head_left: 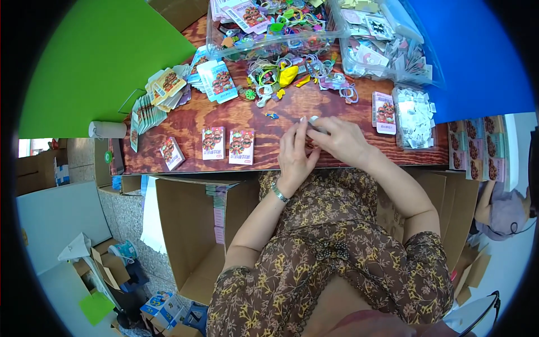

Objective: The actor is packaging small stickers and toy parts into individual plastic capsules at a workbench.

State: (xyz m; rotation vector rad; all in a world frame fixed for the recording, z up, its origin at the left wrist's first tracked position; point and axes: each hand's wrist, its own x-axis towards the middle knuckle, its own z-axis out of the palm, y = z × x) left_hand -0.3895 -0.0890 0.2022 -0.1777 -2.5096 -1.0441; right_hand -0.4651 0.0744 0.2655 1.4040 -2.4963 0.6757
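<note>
My left hand (296,153) and my right hand (339,140) meet over the front edge of the wooden table (185,121). Together they pinch a small white item (314,120) between the fingertips; most of it is hidden by my fingers. A wristwatch sits on my left wrist. Two small printed card packets (213,142) (242,146) lie flat just left of my hands, a third (172,153) further left. Another packet (384,112) rests to the right of my right hand.
Clear plastic bins (264,28) of colourful trinkets stand at the back, with loose rings and a yellow piece (288,74) in front. Fanned card stacks (163,90) lie at left, a small clear box of white bits (414,117) at right. An open cardboard box (191,236) sits under the table.
</note>
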